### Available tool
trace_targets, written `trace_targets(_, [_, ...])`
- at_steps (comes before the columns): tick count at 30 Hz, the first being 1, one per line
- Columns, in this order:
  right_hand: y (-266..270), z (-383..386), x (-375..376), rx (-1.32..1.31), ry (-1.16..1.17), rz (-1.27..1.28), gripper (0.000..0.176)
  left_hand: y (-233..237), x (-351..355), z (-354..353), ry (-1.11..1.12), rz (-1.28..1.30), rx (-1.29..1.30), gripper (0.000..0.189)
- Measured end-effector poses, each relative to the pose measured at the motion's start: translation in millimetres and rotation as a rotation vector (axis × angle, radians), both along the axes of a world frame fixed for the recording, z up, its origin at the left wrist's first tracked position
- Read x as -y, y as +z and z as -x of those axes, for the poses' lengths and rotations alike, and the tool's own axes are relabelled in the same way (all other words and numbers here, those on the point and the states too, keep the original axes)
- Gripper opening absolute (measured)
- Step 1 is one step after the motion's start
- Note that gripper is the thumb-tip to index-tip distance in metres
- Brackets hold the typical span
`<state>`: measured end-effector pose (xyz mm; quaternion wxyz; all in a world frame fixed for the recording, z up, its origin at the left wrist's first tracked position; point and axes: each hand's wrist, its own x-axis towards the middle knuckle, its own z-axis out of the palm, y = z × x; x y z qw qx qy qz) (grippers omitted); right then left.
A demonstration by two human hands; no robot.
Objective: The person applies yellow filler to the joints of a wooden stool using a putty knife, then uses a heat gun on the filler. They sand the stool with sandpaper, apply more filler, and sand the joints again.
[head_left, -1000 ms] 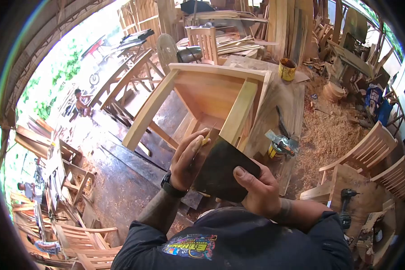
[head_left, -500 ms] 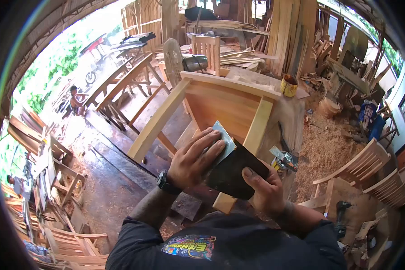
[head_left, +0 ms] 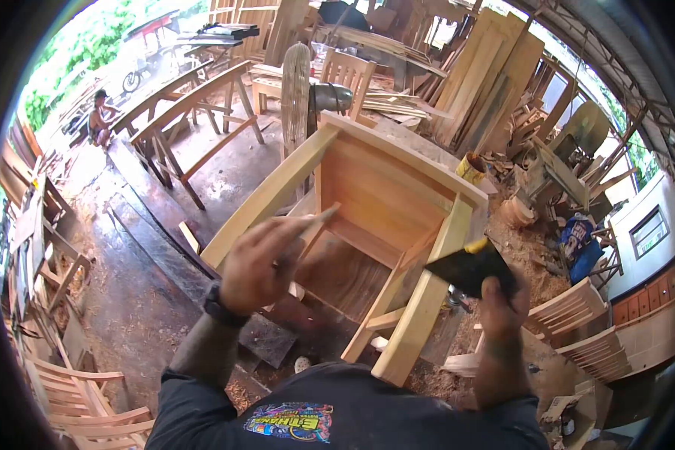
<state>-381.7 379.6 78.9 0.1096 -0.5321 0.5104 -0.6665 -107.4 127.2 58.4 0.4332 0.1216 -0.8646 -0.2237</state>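
My left hand (head_left: 256,264) is closed on a thin, flat scraper blade (head_left: 325,215), seen nearly edge-on and blurred. It hovers over the near left side of an unfinished wooden furniture frame (head_left: 427,319), which has pale legs and reddish-brown inner panels. My right hand (head_left: 505,301) grips a black flat plate (head_left: 466,271) by its near right corner, thumb on top. A dab of yellow paste (head_left: 477,245) sits on the plate's far edge. The plate hangs above the frame's right leg, and the two hands are well apart.
Behind the frame stand a fan (head_left: 296,97), a wooden chair (head_left: 349,71) and a yellow can (head_left: 471,168). Leaning planks (head_left: 487,75) rise farther back. Slatted chair backs (head_left: 570,309) lie at right. A person (head_left: 101,120) sits far left near wooden trestles (head_left: 195,94).
My hands have separated: the left moved left with the blade, off the black plate, and the right moved right with the plate. The view has shifted, exposing more of the frame's inside.
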Motion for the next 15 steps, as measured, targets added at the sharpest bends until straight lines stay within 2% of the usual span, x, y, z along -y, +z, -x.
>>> trace_targets(3, [44, 41, 53, -0.432, -0.102, -0.031, 0.021, 3, 21, -10, 0.118, -0.187, 0.032, 0.022])
trace_targets(4, [64, 64, 74, -0.418, -0.014, -0.253, 0.019, 2, 26, -7, 0.164, -0.228, 0.045, 0.02])
trace_targets(5, [78, 76, 98, -0.542, -0.068, -0.317, 0.022, -3, 27, -1, 0.226, -0.245, 0.01, 0.019])
trace_targets(7, [86, 104, 159, -0.52, 0.009, -0.313, 0.024, -10, 37, 8, 0.283, -0.161, 0.068, 0.018])
trace_targets(8, [82, 127, 198, -0.695, 0.089, -0.169, 0.024, -13, 41, 12, 0.315, -0.123, 0.099, 0.018])
trace_targets(9, [85, 129, 221, -0.779, 0.055, -0.204, 0.026, -17, 45, 16, 0.358, -0.101, 0.102, 0.018])
trace_targets(13, [35, 152, 338, -0.602, 0.053, -0.403, 0.033, -27, 51, 26, 0.466, -0.086, 0.072, 0.018])
trace_targets(14, [11, 163, 373, -0.794, -0.051, -0.237, 0.031, -29, 52, 27, 0.473, -0.1, 0.053, 0.018])
trace_targets(15, [7, 156, 386, -0.793, -0.044, -0.311, 0.032, -33, 54, 28, 0.529, -0.139, 0.057, 0.019])
